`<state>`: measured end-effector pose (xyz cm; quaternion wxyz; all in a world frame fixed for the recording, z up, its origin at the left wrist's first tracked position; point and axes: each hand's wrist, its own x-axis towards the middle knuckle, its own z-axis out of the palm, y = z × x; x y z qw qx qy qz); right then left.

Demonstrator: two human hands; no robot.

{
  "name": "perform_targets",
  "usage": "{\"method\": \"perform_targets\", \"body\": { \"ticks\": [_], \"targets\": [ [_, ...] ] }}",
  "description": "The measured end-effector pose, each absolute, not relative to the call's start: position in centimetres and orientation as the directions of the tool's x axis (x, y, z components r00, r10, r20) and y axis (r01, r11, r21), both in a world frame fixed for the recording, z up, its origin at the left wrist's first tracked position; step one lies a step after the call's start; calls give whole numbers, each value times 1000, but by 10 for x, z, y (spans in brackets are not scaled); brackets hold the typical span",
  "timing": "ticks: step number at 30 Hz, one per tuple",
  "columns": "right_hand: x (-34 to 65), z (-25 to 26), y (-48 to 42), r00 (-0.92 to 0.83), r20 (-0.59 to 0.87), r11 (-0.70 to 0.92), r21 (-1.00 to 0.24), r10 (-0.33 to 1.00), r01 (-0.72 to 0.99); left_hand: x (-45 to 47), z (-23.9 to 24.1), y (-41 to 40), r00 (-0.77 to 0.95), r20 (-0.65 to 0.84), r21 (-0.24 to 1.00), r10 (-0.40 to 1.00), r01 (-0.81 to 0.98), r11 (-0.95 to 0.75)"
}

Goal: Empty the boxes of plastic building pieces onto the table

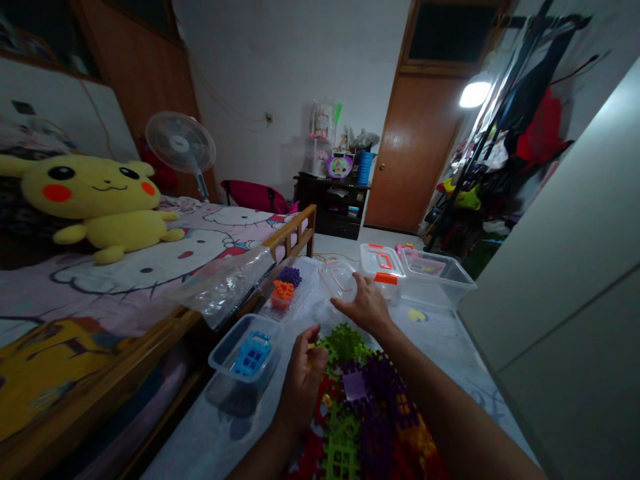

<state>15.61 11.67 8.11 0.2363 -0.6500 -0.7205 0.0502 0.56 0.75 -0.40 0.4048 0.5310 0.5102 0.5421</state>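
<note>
A heap of interlocking plastic blocks (365, 407) in green, purple, red and orange lies on the pale floor sheet in front of me. My left hand (303, 380) rests at the heap's left edge with fingers curled around a small yellow-orange piece. My right hand (364, 303) reaches forward, its fingers closed on the rim of a clear empty tub (340, 279). A clear tub (245, 350) to the left holds a blue block (253, 353). Farther off, another tub (285, 293) holds orange and purple blocks.
A wooden bed frame (165, 333) with a yellow plush toy (100, 203) runs along the left. A large clear bin (435, 273) with an orange-latched lid (383, 263) sits ahead right. A white wardrobe (565, 267) stands on the right. A crumpled plastic bag (227, 283) leans on the bed.
</note>
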Motion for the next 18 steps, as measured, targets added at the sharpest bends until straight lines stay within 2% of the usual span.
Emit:
{"method": "perform_targets", "body": {
  "ticks": [5, 9, 11, 15, 18],
  "targets": [
    [123, 67, 140, 115, 261, -30, -309, 958, 951, 8, -4, 8, -69, 231, 952, 971, 223, -210],
    [119, 58, 149, 115, 148, -83, -212, 982, 974, 6, -2, 9, -58, 263, 936, 963, 259, -240],
    [123, 56, 149, 51, 135, -31, -146, 990, 989, 5, -1, 10, -67, 263, 935, 963, 264, -237],
    [135, 56, 146, -212, 207, 215, 11, 955, 977, 5, 0, 10, -73, 257, 935, 964, 269, -229],
    [138, 54, 149, -296, 209, 295, 39, 932, 955, 6, -1, 9, -65, 253, 937, 965, 265, -228]
  ]
}}
